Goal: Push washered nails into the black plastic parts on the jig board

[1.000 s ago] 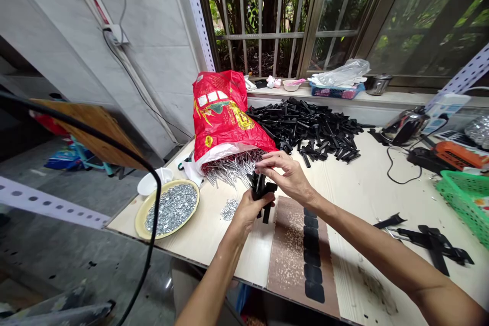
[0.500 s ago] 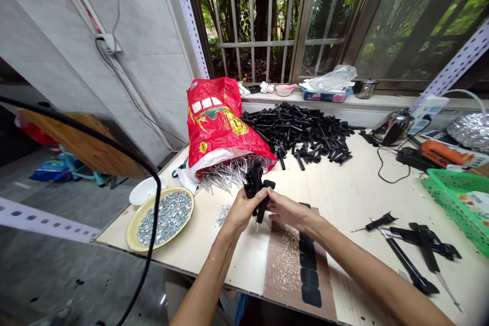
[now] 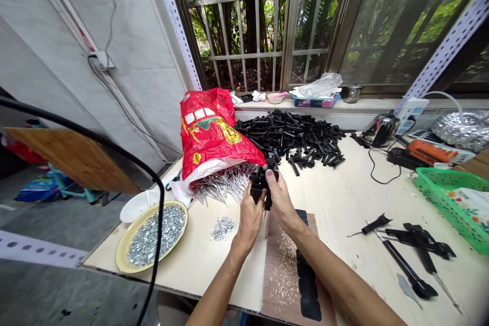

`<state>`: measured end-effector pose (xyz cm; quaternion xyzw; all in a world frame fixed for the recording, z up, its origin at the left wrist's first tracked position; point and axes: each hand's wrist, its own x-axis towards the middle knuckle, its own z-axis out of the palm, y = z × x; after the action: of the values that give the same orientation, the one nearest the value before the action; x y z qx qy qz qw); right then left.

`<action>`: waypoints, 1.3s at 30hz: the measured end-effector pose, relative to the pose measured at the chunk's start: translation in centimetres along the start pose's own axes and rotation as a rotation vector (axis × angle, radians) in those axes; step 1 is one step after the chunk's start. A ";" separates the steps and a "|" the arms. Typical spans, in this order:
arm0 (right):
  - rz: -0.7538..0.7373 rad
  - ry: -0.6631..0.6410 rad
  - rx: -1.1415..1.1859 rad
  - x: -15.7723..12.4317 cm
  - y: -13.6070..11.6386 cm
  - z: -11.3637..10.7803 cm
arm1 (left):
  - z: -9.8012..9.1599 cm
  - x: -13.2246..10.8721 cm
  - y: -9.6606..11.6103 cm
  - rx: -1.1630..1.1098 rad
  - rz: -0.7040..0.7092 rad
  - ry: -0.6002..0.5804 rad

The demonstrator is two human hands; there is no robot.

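Note:
Both hands meet over the middle of the table around a small bunch of black plastic parts (image 3: pixel 259 179). My left hand (image 3: pixel 250 214) is closed round their lower left side. My right hand (image 3: pixel 280 198) grips them from the right, its thumb lying on top. Thin metal pins stick out below the bunch. Just beyond my hands, long metal pins (image 3: pixel 221 183) spill from the mouth of a red bag (image 3: pixel 217 137). Small metal pieces (image 3: pixel 222 228) lie in a little heap left of my left hand. Under my right forearm is a brown board (image 3: pixel 278 285) with black square pads (image 3: pixel 307 280) in a row.
A heap of black plastic parts (image 3: pixel 298 135) lies by the window. At left stand a yellow basin (image 3: pixel 121 260) of small metal pieces and a white bowl (image 3: pixel 132 206). Loose black parts with metal shafts (image 3: pixel 408 260) and a green basket (image 3: pixel 439 204) are at right. A black cable (image 3: pixel 158 224) hangs in front.
My right hand has come up and closed over the black parts, its thumb now on top. The small metal heap shows more fully. The camera view has shifted slightly.

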<state>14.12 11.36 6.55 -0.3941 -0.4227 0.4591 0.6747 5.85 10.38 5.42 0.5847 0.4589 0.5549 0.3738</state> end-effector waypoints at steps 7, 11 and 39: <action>-0.022 0.113 -0.237 -0.9 0.6 -0.7 | -1.0 0.3 -1.2 0.015 -0.119 -0.058; -0.141 0.146 -0.284 -2.2 1.0 -0.8 | -1.4 -0.1 0.9 -0.040 -0.066 -0.107; -0.172 0.242 -0.152 -0.9 1.8 -3.5 | -2.7 0.7 0.3 -0.066 -0.149 0.287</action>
<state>16.63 10.51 3.57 -0.4585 -0.4041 0.3155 0.7259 3.15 10.72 6.23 0.4510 0.5312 0.6181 0.3637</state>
